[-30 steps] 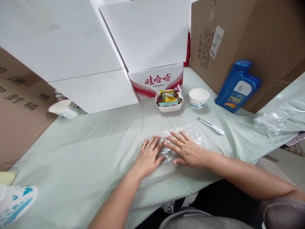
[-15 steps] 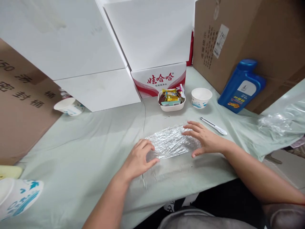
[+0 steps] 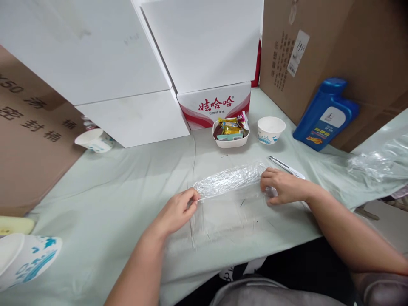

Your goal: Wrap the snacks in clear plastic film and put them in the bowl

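Observation:
A crinkled clear plastic sheet (image 3: 231, 180) lies across the middle of the covered table, its far part bunched and shiny, its near part flat and see-through. My left hand (image 3: 180, 208) pinches its left end between thumb and fingers. At the right end my right hand (image 3: 280, 187) has its fingers curled down on the plastic, thumb bent toward them. Just beyond my right hand lies a white utility knife (image 3: 287, 167).
Behind the plastic stand a white tray (image 3: 231, 143) of wrapped snacks and a paper bowl (image 3: 270, 129). A blue bottle (image 3: 327, 114) leans by a cardboard box (image 3: 306, 63) at right. White boxes (image 3: 204, 46) line the back. Another paper bowl (image 3: 35, 263) sits near left.
Both hands were spread over the plastic and have closed on its ends. The bunched part is narrower and farther away, with flat clear film showing on the near side.

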`<state>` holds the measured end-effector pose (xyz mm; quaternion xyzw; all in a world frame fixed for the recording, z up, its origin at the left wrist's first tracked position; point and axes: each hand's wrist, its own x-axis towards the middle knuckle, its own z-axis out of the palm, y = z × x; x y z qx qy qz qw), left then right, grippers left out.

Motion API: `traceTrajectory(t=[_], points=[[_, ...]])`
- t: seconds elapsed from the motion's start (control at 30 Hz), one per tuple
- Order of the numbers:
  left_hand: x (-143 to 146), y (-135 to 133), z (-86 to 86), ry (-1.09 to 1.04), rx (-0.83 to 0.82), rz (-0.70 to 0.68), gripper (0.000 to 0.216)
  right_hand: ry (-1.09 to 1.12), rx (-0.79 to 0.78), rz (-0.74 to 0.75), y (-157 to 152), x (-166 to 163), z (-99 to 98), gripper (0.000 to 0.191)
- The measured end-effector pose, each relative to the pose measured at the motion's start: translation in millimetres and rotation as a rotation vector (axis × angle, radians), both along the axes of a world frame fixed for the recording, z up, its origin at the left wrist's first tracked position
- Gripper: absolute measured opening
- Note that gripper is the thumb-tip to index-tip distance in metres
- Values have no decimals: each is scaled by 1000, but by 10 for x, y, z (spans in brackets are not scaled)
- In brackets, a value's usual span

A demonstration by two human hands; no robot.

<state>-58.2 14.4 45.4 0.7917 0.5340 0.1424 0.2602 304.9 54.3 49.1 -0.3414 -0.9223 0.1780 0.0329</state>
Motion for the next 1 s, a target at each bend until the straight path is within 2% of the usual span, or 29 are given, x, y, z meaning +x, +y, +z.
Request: traceTrajectory(t=[0.03,0.13,0.17,0.27,0.37,0.43,0.5,0.57,0.7,0.8,0.87,0.9,0.97,1.0], points=[[-3,6,-1,3,-6,39,9,-6,3,-16,-5,-7,-2,23],[-2,27,-28,20,1,97,12,21,9,-38,-6,-6,-2,6],[-1,34,-40,13,2,115,12,49,-6,-37,-3,6,3,6],[-4,50,-73,-32,-3,163,12,135,-140,-92,9,66,23,9],[-10,76,-103,-46,7,216,14,213,-331,-240,28,103,20,6],[-6,103,-136,-19,36,266,16,251,-364,-346,46,81,-5,8],[9,137,-187,38,96,320,17,204,-285,-453,62,22,-45,10],[35,175,-249,121,165,359,18,68,-146,-538,72,-55,-95,13],[71,238,-357,316,218,381,20,-202,42,-618,73,-135,-194,20],[63,244,-379,370,329,421,18,-227,164,-680,67,-96,-214,29],[75,213,-359,341,525,442,17,-92,312,-636,47,-79,-194,34],[96,186,-343,308,635,429,17,2,377,-563,28,-92,-183,36],[171,119,-317,223,781,302,18,144,415,-328,-25,-168,-179,45],[219,85,-312,182,789,193,19,167,380,-198,-56,-226,-193,52]])
